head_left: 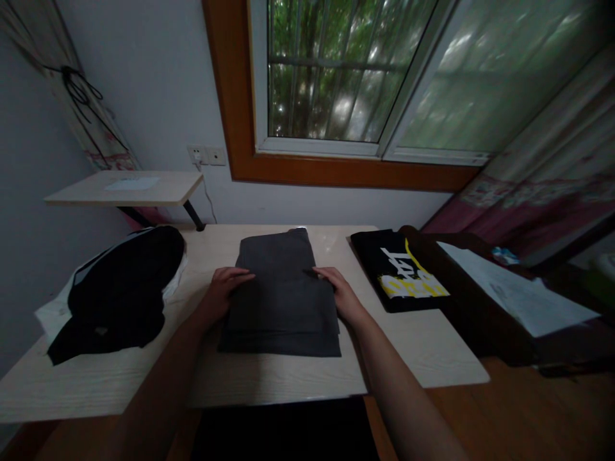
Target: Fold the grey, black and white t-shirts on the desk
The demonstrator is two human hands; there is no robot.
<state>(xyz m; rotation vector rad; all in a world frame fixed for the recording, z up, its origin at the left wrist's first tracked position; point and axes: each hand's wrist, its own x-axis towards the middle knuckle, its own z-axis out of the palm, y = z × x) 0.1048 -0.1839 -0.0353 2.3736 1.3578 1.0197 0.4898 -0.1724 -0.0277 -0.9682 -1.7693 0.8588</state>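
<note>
A dark grey folded garment lies flat as a rectangle on the pale wood-grain table in front of me. My left hand is closed on its left edge, with fingertips over the top of the cloth. At the opposite edge, my right hand pinches the cloth, and a small dark crease shows by the fingertips. Layered edges of the fabric are visible along the near side. The undersides of both hands are hidden from the camera.
A loose pile of black clothing with white cloth lies on the left. On the right is a folded black shirt with white and yellow print. A small raised shelf stands at the back left, below a wall socket.
</note>
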